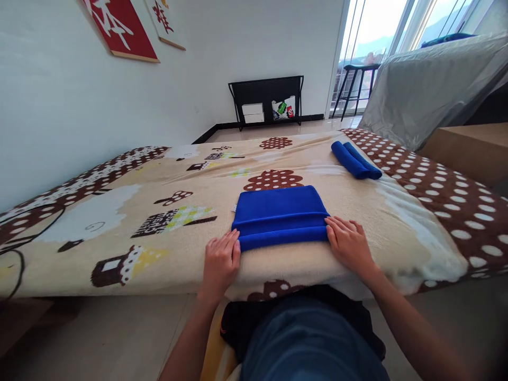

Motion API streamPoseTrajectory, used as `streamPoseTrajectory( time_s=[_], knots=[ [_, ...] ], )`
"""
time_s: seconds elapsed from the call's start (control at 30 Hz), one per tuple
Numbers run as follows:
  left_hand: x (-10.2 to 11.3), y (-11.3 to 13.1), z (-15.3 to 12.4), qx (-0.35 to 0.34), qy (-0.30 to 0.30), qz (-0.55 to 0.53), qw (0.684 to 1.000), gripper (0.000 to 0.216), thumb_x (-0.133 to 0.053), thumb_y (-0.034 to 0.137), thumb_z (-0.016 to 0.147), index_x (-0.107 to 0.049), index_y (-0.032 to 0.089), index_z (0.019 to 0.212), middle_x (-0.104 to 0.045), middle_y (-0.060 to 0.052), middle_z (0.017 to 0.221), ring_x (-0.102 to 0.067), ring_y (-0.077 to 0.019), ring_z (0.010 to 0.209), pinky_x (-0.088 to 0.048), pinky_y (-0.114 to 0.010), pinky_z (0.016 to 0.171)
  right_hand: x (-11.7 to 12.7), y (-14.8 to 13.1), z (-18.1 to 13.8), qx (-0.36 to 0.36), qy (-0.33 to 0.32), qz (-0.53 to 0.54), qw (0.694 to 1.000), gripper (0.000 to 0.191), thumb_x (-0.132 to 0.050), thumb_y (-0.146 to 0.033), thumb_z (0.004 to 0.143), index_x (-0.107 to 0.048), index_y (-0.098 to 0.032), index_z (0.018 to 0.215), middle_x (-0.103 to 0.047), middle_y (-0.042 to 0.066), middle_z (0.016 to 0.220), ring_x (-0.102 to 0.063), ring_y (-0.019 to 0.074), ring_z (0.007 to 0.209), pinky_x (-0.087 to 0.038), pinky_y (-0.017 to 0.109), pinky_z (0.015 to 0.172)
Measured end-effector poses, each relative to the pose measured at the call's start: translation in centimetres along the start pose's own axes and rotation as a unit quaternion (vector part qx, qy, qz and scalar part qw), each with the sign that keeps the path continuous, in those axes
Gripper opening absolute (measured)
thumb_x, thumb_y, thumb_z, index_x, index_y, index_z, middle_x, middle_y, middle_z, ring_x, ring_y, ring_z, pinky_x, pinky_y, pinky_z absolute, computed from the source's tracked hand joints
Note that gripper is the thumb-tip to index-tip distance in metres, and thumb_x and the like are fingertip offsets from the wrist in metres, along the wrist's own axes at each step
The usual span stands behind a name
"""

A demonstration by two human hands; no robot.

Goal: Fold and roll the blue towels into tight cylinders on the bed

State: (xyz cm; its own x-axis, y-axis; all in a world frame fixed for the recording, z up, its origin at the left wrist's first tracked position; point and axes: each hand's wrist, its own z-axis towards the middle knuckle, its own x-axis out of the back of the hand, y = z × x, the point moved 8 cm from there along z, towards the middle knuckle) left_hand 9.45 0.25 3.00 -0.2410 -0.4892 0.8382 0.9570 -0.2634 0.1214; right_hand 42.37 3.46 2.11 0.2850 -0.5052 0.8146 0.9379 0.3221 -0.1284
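A blue towel (280,203) lies flat on the bed in front of me, its near part turned over into a long fold that runs from side to side. My left hand (223,258) grips the left end of that fold, fingers together and thumb on the near side. At the right end, my right hand (349,241) holds the fold the same way; the fingertips of both hands are partly hidden at the cloth. Farther off to the right rest two blue rolled towels (355,160), side by side and apart from my hands.
A cream and brown patterned blanket (178,275) covers the bed. Beyond it a black rack (265,92) stands against the wall. A cardboard box (468,145) and a plastic-draped piece of furniture (428,90) stand at the right. Dark cables (24,254) lie at the far left.
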Motion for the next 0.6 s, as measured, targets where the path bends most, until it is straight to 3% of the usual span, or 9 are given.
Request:
streamPoseTrajectory(
  time_s=[0.13,0.3,0.37,0.43,0.6],
  knots=[
    [0.9,2.0,1.2,0.014,0.010,0.026,1.000,0.033,-0.042,0.023,0.100,-0.068,0.017,0.119,-0.068,-0.011,0.129,-0.057,-0.0300,0.129,-0.019,-0.062,0.114,0.8,-2.1,0.8,-0.011,0.028,-0.016,0.999,0.036,-0.040,-0.026,0.101,-0.068,-0.014,0.120,-0.065,0.012,0.131,-0.056,0.0287,0.127,-0.026,0.051,0.110],
    [-2.0,8.9,4.1,-0.048,-0.069,-0.047,0.995,0.037,-0.040,0.023,0.100,-0.066,0.015,0.125,-0.066,-0.012,0.131,-0.060,-0.0239,0.126,-0.041,-0.045,0.105,-0.7,-10.0,2.6,0.053,-0.017,0.070,0.996,0.039,-0.036,-0.026,0.102,-0.065,-0.016,0.127,-0.065,0.011,0.131,-0.058,0.0227,0.123,-0.032,0.043,0.109],
    [-3.2,10.0,4.5,-0.063,-0.097,-0.062,0.991,0.039,-0.039,0.023,0.101,-0.064,0.014,0.129,-0.064,-0.012,0.135,-0.058,-0.0225,0.129,-0.044,-0.042,0.103,-1.6,-11.5,2.7,0.073,-0.046,0.085,0.993,0.041,-0.035,-0.027,0.103,-0.063,-0.017,0.130,-0.063,0.010,0.134,-0.057,0.0219,0.125,-0.033,0.042,0.110],
    [-3.5,8.8,4.3,-0.046,-0.092,-0.055,0.993,0.041,-0.038,0.028,0.102,-0.062,0.014,0.132,-0.061,-0.011,0.139,-0.054,-0.0232,0.133,-0.043,-0.043,0.106,-2.1,-10.7,2.7,0.060,-0.058,0.080,0.993,0.042,-0.034,-0.031,0.104,-0.062,-0.017,0.132,-0.061,0.010,0.137,-0.055,0.0223,0.128,-0.034,0.043,0.110],
    [-2.0,1.6,1.9,0.025,-0.045,-0.024,0.998,0.044,-0.033,0.033,0.104,-0.060,0.016,0.135,-0.059,-0.010,0.141,-0.053,-0.0248,0.135,-0.040,-0.047,0.109,-1.6,-3.0,1.3,-0.006,-0.046,0.044,0.998,0.044,-0.032,-0.037,0.105,-0.062,-0.018,0.132,-0.059,0.010,0.139,-0.053,0.0234,0.132,-0.035,0.046,0.110]
  ],
)
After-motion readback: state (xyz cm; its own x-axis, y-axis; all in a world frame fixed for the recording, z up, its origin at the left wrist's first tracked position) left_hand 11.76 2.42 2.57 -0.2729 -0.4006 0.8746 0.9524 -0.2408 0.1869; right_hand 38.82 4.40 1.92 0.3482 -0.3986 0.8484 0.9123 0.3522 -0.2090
